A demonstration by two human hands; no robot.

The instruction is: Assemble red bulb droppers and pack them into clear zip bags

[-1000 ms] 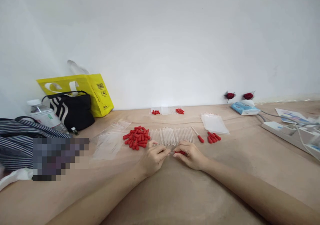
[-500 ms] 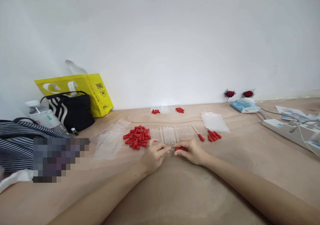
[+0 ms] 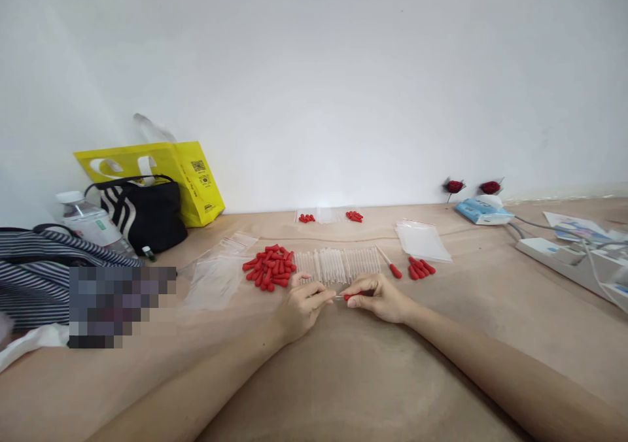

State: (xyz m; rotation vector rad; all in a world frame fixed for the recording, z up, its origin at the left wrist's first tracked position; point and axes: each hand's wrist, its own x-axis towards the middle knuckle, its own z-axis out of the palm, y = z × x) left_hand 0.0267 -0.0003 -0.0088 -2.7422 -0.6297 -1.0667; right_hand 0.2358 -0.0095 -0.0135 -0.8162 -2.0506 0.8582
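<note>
Between finger and thumb, my left hand (image 3: pixel 305 305) pinches a thin clear glass dropper tube (image 3: pixel 339 297), only a short stretch of which shows. My right hand (image 3: pixel 380 298) is closed on a red rubber dropper bulb (image 3: pixel 349 296) at the tube's right end; the fingers cover most of it. Just beyond both hands lies a row of clear dropper tubes (image 3: pixel 333 265), side by side. A heap of red bulbs (image 3: pixel 269 269) is left of the row. To its right rest a dropper with a red bulb (image 3: pixel 395 271) and several loose red bulbs (image 3: pixel 420 268).
Clear plastic bags lie at left (image 3: pixel 216 275) and at right (image 3: pixel 422 240). Small bags with red bulbs (image 3: pixel 354 216) sit by the wall. A yellow bag (image 3: pixel 196 187), black pouch (image 3: pixel 157 216) and bottle (image 3: pixel 95 226) stand left; a tissue pack (image 3: pixel 483 211) and power strip (image 3: pixel 564 262) are right.
My right thumb and fingers have shifted slightly on the red bulb, and less of it shows. My left hand keeps its pinch on the tube. The whole view has shifted a little.
</note>
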